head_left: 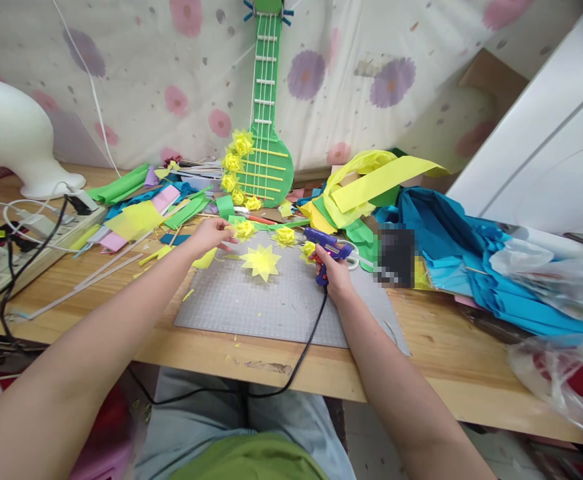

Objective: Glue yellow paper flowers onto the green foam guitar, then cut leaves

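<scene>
A wooden workbench [421,340] is washed in bright, diffuse light.
Soft shade is cast on the patterned curtain [186,57] beside a leaning white panel [536,127]; glints are caught by clear plastic [561,257] at right; a dark square [396,257] is broken into pixels, and the forearms [86,353] are stretched by wide-angle distortion toward the lower corners.

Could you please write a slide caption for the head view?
Right hand holding a glue gun over a grey mat, left hand by a yellow flower, a green instrument behind.

1 power strip [56,248] at left, 1 floral sheet [344,93] behind.
</scene>
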